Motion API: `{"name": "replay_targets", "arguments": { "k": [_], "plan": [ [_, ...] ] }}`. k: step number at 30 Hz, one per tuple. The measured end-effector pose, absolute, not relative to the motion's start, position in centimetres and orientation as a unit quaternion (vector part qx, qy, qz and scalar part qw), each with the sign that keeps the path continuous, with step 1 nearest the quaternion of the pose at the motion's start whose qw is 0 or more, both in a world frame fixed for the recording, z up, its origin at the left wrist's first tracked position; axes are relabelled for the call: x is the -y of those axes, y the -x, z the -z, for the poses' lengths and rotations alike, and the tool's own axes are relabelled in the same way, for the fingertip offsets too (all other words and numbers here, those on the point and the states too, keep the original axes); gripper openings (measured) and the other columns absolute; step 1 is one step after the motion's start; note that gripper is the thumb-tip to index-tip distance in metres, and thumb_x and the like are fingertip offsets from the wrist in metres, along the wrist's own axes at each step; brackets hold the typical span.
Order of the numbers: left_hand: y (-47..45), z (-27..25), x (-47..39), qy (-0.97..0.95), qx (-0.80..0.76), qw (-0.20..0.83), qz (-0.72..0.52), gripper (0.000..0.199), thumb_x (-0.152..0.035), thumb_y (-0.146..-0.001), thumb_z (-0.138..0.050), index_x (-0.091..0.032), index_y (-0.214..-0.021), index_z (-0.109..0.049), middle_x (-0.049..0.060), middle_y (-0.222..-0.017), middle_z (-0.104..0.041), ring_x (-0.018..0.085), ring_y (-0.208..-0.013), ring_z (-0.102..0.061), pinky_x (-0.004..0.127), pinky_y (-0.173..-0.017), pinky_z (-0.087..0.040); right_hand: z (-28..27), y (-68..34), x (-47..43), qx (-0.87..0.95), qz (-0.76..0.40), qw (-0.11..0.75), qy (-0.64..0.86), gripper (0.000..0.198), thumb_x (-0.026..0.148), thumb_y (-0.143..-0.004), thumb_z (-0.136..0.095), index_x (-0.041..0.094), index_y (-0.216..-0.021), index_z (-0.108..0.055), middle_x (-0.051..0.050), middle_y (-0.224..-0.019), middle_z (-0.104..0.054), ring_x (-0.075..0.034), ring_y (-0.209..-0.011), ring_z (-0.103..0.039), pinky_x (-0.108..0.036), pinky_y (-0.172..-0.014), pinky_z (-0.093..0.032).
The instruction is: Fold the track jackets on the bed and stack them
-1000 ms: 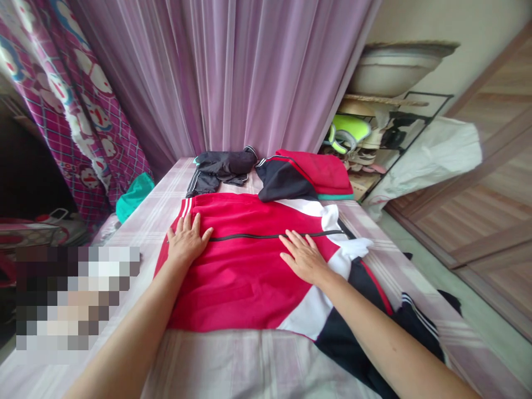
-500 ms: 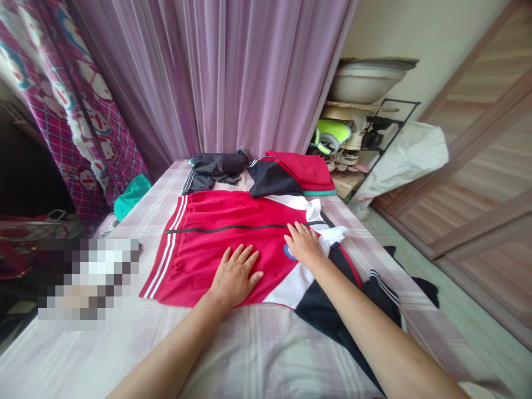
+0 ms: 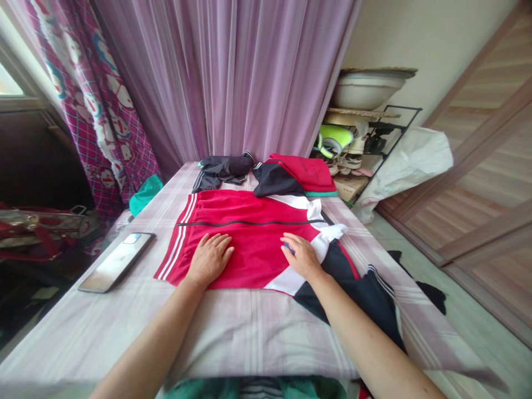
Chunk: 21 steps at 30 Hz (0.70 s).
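Observation:
A red zip-up jacket [image 3: 253, 255] with white panels, dark sleeves and a striped hem lies spread out front up, its zipper [image 3: 249, 223] running left to right. My left hand [image 3: 211, 257] rests flat on the red front towards the hem, fingers outstretched. Over the round blue badge on the chest lies my right hand [image 3: 302, 255], fingers extended and covering most of the badge. One dark sleeve [image 3: 366, 291] stretches towards the near right, partly hidden by my right forearm.
The jacket is on a table with a checked cloth [image 3: 245, 327]. A folded red and dark garment [image 3: 303, 174] and a bundled dark garment [image 3: 224, 169] sit at the back. A phone [image 3: 118, 263] lies left. A shoe rack [image 3: 357, 149] stands at the right rear.
My left hand has slid left across the jacket towards the hem. My right hand has shifted slightly down over the badge. The view has tilted slightly, showing green fabric at the bottom.

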<state>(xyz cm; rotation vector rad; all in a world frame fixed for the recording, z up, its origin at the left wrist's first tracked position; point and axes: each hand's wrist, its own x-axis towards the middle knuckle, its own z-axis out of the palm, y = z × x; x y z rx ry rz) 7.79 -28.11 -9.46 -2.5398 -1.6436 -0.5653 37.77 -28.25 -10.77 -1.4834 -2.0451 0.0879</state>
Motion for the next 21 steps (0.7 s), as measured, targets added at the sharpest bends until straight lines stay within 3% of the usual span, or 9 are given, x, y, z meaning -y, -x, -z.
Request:
{"name": "replay_targets", "arguments": {
  "k": [2,4,6,9,15,18,21],
  "plan": [
    [-5.3,9.4,28.4,0.806,0.546,0.053,0.221,0.043,-0.041,-0.099,-0.036,-0.021,-0.118,-0.069,0.01,-0.122,-0.071,0.026,-0.117,-0.063,0.048,-0.11,-0.04,10.4,-37.2,28.9,0.774,-0.091,0.364,0.511,0.02,0.025,-0.087,-0.053,0.02,-0.09,-0.072,-0.01,-0.1,-0.073,-0.022,-0.098,-0.066,-0.036,-0.092,-0.05],
    [-3.0,9.5,28.8,0.774,0.579,0.065,0.247,0.042,-0.04,-0.099,-0.036,-0.02,-0.113,-0.07,0.01,-0.114,-0.074,0.025,-0.108,-0.067,0.043,-0.102,-0.046,9.9,-36.4,29.9,0.775,-0.201,0.36,0.479,0.015,0.028,-0.084,-0.057,0.021,-0.078,-0.069,-0.004,-0.079,-0.071,-0.018,-0.077,-0.065,-0.03,-0.076,-0.052],
    [-1.1,9.8,29.3,0.741,0.618,0.062,0.256,0.041,-0.039,-0.097,-0.037,-0.02,-0.11,-0.07,0.01,-0.11,-0.074,0.025,-0.102,-0.068,0.04,-0.096,-0.05,9.3,-36.0,30.7,0.779,-0.325,0.295,0.449,0.014,0.03,-0.081,-0.062,0.021,-0.073,-0.068,-0.001,-0.068,-0.067,-0.016,-0.066,-0.062,-0.026,-0.063,-0.048],
    [0.7,10.3,29.7,0.699,0.663,0.026,0.266,0.039,-0.039,-0.094,-0.039,-0.021,-0.107,-0.071,0.009,-0.109,-0.075,0.024,-0.101,-0.068,0.037,-0.093,-0.052,8.3,-36.3,31.5,0.794,-0.416,0.193,0.4,0.013,0.03,-0.077,-0.066,0.019,-0.071,-0.071,-0.001,-0.071,-0.068,-0.014,-0.066,-0.061,-0.025,-0.062,-0.045],
    [1.4,10.3,29.8,0.639,0.713,-0.007,0.287,0.036,-0.042,-0.089,-0.045,-0.022,-0.106,-0.07,0.007,-0.109,-0.074,0.023,-0.103,-0.066,0.034,-0.095,-0.05,6.5,-36.0,32.7,0.861,-0.312,0.111,0.386,0.016,0.022,-0.065,-0.074,0.021,-0.08,-0.072,-0.001,-0.083,-0.067,-0.015,-0.076,-0.059,-0.025,-0.068,-0.041],
    [1.4,10.1,29.9,0.592,0.754,0.013,0.284,0.041,-0.043,-0.09,-0.043,-0.019,-0.11,-0.069,0.01,-0.113,-0.073,0.025,-0.105,-0.065,0.036,-0.095,-0.049,6.1,-35.4,33.2,0.872,-0.251,0.102,0.407,0.014,0.014,-0.065,-0.066,0.021,-0.076,-0.07,0.0,-0.08,-0.067,-0.015,-0.075,-0.057,-0.025,-0.067,-0.038],
    [1.9,9.9,30.1,0.557,0.792,0.024,0.248,0.042,-0.044,-0.09,-0.042,-0.016,-0.109,-0.069,0.013,-0.111,-0.072,0.028,-0.106,-0.065,0.039,-0.097,-0.047,6.1,-35.4,33.2,0.86,-0.278,0.113,0.412,0.014,0.011,-0.067,-0.059,0.021,-0.069,-0.07,0.001,-0.072,-0.066,-0.013,-0.067,-0.055,-0.024,-0.061,-0.036]
  ]
}}
